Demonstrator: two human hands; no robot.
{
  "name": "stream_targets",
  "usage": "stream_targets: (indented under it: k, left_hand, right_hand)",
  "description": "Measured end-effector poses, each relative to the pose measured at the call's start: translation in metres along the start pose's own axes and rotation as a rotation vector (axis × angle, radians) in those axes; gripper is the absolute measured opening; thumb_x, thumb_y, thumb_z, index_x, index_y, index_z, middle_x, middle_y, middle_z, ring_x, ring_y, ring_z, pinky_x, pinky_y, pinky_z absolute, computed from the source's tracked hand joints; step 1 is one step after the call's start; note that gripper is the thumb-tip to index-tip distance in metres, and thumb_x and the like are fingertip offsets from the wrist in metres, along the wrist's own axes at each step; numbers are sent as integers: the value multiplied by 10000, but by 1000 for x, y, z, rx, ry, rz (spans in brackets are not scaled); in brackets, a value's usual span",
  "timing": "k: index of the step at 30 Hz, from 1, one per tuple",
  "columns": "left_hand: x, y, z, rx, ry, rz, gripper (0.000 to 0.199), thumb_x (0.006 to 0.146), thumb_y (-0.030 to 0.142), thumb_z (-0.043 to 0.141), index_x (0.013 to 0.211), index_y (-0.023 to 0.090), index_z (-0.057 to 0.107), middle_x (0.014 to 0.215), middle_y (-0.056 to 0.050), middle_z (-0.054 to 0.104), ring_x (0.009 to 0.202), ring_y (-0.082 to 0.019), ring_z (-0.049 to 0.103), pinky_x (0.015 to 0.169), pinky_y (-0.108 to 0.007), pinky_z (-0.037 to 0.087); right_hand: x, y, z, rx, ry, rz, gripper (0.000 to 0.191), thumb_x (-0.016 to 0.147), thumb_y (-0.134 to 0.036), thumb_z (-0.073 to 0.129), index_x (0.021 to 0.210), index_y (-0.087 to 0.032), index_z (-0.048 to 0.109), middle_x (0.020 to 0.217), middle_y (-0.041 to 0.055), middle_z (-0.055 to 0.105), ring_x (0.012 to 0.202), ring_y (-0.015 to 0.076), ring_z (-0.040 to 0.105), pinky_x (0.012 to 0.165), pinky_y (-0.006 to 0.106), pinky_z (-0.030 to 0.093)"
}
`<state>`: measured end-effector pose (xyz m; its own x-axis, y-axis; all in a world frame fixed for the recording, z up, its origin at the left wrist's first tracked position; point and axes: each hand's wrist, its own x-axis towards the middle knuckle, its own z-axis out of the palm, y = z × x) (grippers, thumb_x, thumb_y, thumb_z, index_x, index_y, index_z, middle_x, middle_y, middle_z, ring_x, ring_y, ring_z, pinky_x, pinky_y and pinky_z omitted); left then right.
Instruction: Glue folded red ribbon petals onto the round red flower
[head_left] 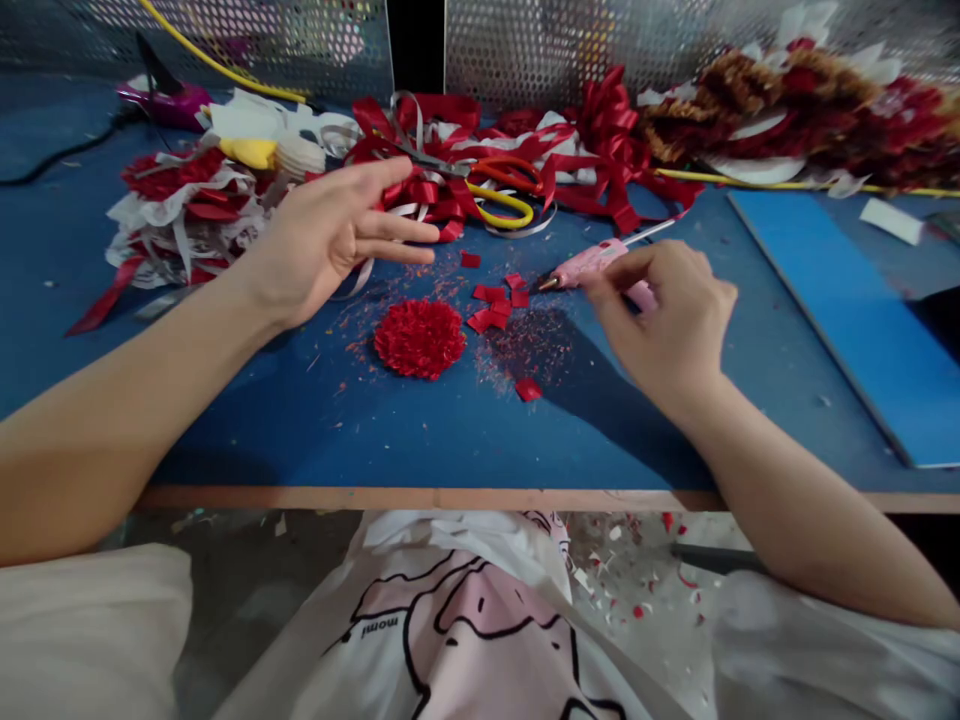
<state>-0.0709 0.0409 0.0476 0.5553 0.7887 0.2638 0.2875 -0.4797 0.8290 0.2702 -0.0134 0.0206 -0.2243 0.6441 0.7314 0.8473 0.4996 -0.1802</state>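
Observation:
My left hand (322, 235) is held out over the table with its fingers stretched, holding nothing. Behind its fingertips lie scissors (499, 190) with orange and yellow handles, among red ribbons. My right hand (667, 310) has thumb and forefinger pinched together in front of a pink glue gun (592, 262); whatever is between the fingertips is hidden. The gun's nozzle points left, and a white glue stick sticks out of its back. Between my hands sits a round, ruffled red flower (420, 338). Several small red ribbon squares (491, 305) are scattered to its right.
A heap of red and white ribbon flowers (195, 210) lies at the left, near a purple hot tool (165, 100) with a black cord. Brown-and-red flowers (810, 120) pile up at the back right. A blue board (862, 310) lies at the right. Perforated metal panels (540, 50) stand behind.

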Motion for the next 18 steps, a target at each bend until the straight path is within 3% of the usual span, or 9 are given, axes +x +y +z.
stream_targets:
  k: [2,5,8,11,14,16,18]
  left_hand:
    - [-4,5,11,249,103,81,682,1079,565,392,1679,260,278,1481,-90,635,1205,-264,595,952,-576,548]
    - [-14,13,30,647,118,260,420,1066,493,490,1444,357,614,1518,4,609,1301,-273,532,1125,-609,440]
    - [-25,23,54,815,130,372,274,1028,442,596,1188,306,772,1466,-26,644,1343,-316,474,1152,-644,407]
    - [-37,34,77,802,59,424,271,999,442,663,1112,247,813,1426,-79,671,1332,-365,494,1112,-598,417]
    - [-47,40,93,813,-14,425,294,1006,467,660,1176,276,805,1176,-62,743,1169,-325,557,1014,-511,434]
    - [-51,42,100,849,-51,436,321,1015,472,650,1209,265,797,1004,-54,742,1020,-290,560,917,-466,433]
    - [-54,43,104,859,-78,453,363,1019,487,639,1231,235,793,906,-56,719,912,-273,537,821,-440,418]
  right_hand:
    - [2,8,-4,-160,-112,124,316,1044,-436,557,861,-209,678,890,108,749,924,297,702,899,488,533]
    - [4,23,-5,-362,-368,240,399,973,-541,650,1023,-150,711,1078,197,728,1091,374,676,1010,568,509]
    - [3,39,1,-414,-522,250,399,947,-532,666,1052,-148,694,1085,205,696,1146,401,641,1031,591,496]
    - [4,51,5,-370,-540,303,254,950,-392,626,1058,-166,671,1082,194,696,1137,391,643,1013,553,506]
    - [7,59,3,-298,-517,371,277,911,-320,660,1130,-151,638,1064,194,716,994,339,680,884,456,525]
    - [10,62,0,-221,-482,345,367,858,-298,736,1170,-156,606,1003,153,720,877,271,664,798,393,498]
    - [12,64,-4,-131,-467,229,406,791,-268,804,1115,-186,573,937,87,686,802,202,607,740,350,461]
